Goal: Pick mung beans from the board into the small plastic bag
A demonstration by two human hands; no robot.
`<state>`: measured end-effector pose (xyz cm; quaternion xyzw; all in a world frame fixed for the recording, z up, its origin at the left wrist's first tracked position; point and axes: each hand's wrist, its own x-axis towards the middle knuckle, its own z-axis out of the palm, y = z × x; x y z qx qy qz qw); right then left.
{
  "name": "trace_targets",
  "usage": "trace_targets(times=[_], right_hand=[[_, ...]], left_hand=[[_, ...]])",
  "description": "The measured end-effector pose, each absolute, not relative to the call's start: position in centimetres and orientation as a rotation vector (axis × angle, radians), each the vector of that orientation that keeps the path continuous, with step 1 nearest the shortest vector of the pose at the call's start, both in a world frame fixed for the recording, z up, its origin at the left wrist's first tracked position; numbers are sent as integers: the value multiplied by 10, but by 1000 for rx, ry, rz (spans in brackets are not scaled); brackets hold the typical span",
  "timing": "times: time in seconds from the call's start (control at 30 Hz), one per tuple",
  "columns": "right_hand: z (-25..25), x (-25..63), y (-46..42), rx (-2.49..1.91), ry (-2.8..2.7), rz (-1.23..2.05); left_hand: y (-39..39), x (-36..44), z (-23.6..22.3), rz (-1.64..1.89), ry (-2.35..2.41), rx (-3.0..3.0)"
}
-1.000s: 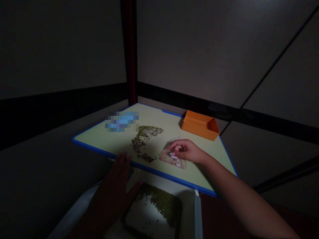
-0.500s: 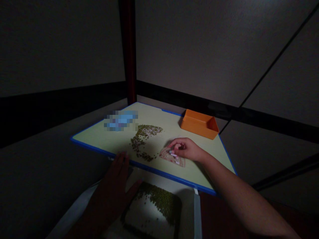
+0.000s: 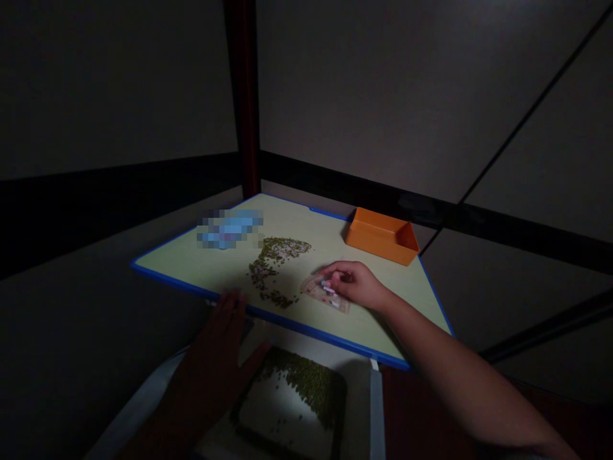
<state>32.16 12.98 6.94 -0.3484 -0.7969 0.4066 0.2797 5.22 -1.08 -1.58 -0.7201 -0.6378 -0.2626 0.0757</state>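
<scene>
A clear protractor (image 3: 312, 289) with reddish markings lies on or just over the pale board (image 3: 397, 319), its left tip close to scattered green beans (image 3: 287, 248). My right hand (image 3: 357, 281) is closed on it, thumb and fingers pinching its upper right part. The beans form a curved band, open toward the protractor. My left hand (image 3: 225, 332), in shadow, lies with outstretched fingers at the board's blue front edge. Below that edge, a shallow tray (image 3: 341, 409) holds more green beans, massed along its far and right sides; the left thumb is near its far left corner.
An orange open box (image 3: 380, 239) sits at the board's back right. Something blue, blurred out (image 3: 230, 229), lies at the back left. Walls meet behind the board at a dark red post (image 3: 246, 96).
My right hand has shifted the protractor slightly left, closer to the beans. My left hand keeps its place at the edge. The whole view has moved a little.
</scene>
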Motion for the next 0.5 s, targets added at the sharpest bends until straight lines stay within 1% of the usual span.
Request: trace_targets(times=[0.13,0.33,0.5], right_hand=[[70,316,121,-830,-2198,1238],[71,315,120,-787,-2376,987],[70,316,124,-818,-2407,897]], left_hand=[[-11,51,-17,-770,-1906,-2158],[-9,49,-23,-773,-1864,-2138],[-9,48,-24,-778,-1850,-2147]])
